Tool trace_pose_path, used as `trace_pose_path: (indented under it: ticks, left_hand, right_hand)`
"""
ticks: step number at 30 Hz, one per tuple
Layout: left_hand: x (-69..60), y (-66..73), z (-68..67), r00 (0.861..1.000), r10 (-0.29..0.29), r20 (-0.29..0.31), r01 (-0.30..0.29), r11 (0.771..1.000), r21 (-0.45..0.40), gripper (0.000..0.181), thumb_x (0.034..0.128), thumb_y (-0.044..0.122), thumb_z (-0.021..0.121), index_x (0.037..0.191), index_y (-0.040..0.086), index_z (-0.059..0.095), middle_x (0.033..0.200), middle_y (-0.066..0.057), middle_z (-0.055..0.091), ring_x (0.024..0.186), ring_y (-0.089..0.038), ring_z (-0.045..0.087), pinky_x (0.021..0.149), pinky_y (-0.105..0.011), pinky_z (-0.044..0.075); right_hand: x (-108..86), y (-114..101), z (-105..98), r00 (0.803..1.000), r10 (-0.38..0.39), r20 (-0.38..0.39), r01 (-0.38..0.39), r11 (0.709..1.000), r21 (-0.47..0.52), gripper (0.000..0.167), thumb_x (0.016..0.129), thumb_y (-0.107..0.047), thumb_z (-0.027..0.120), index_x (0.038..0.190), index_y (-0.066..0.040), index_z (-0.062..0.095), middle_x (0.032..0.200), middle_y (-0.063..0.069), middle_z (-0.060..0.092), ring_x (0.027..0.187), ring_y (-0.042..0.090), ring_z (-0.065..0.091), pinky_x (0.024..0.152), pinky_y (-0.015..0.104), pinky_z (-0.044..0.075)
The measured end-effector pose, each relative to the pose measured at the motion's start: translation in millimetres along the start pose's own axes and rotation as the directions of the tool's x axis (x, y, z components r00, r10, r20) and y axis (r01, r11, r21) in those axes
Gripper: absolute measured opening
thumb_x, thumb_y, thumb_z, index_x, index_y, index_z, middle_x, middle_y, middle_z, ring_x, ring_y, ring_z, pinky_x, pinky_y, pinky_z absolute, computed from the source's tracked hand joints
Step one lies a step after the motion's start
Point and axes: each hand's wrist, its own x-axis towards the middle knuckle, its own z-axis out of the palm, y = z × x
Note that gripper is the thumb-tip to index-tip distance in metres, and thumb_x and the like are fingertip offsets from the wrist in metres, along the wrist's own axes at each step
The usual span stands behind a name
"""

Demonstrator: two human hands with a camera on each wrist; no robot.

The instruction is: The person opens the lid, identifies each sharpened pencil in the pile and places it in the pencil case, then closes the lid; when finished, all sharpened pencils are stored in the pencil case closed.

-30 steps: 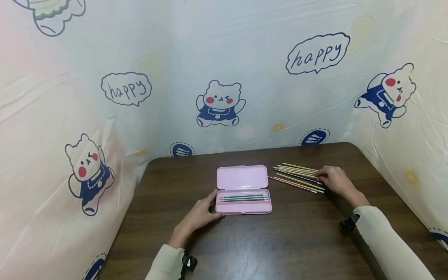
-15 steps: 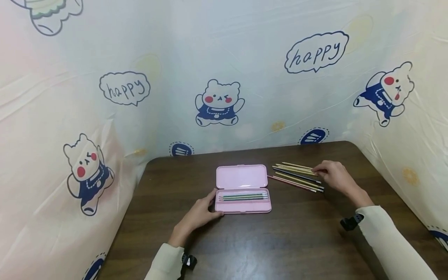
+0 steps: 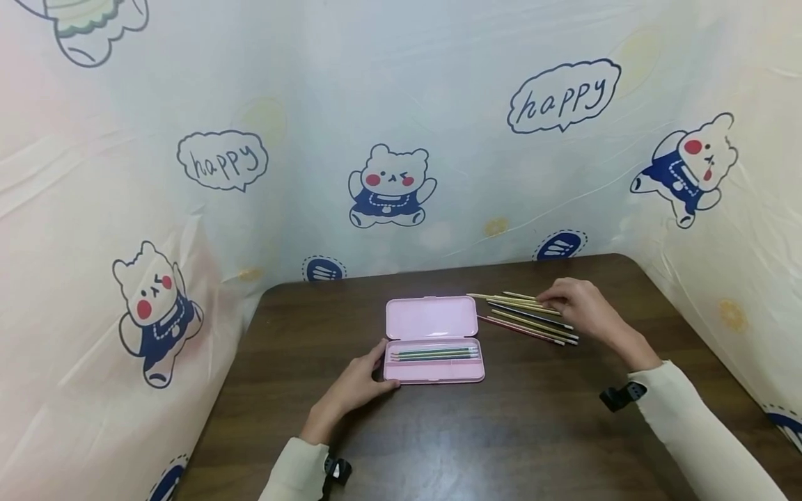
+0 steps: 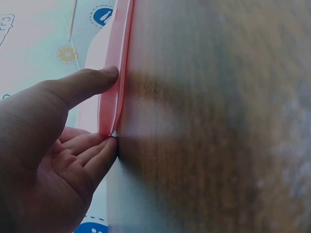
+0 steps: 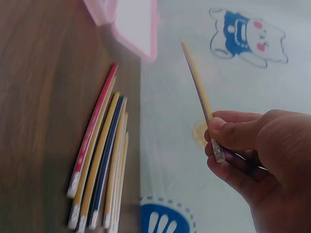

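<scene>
Toward the far right corner of the table (image 3: 501, 431), I see the right hand (image 3: 579, 306) pinching a slim yellow pencil (image 5: 197, 80) near its eraser end, above the loose pencils (image 3: 532, 325). Its straight shaft tapers to a sharpened point; the butt is silvery and pale. Below it, the thin wooden sticks fan out in yellow, red and dark blue. I watch the left hand (image 3: 354, 386) grip the left end of the glossy pink case (image 3: 416, 370), round-cornered and lying open on dark, streaky wood grain.
</scene>
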Motion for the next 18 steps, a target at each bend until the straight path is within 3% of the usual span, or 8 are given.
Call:
trace_pose_path:
  ticks: [12,18]
  left_hand:
    - [-1.4,0.7,0.0,1.0,-0.005,-0.004,0.005,1.0,0.006,0.097,0.0938,0.041,0.082,0.17,0.012,0.029,0.172,-0.014,0.038,0.154,-0.035,0.046,0.121,-0.053,0.045]
    - [-0.9,0.7,-0.4,1.0,0.0,-0.002,0.0,1.0,0.012,0.097,0.0941,0.04,0.083,0.17,0.012,0.028,0.172,-0.014,0.038,0.153,-0.035,0.047,0.12,-0.053,0.045]
  right_hand:
    - [21.8,-40,13,1.0,-0.006,0.027,0.005,0.999,0.053,0.02,0.094,0.006,0.075,0.106,-0.007,0.085,0.094,0.009,0.077,0.087,0.019,0.067,0.077,0.037,0.059]
    - [32.7,-57,26,0.997,-0.07,0.021,0.068,0.993,0.1,0.019,0.092,0.005,0.077,0.104,-0.007,0.085,0.091,0.006,0.076,0.085,0.017,0.066,0.075,0.035,0.057]
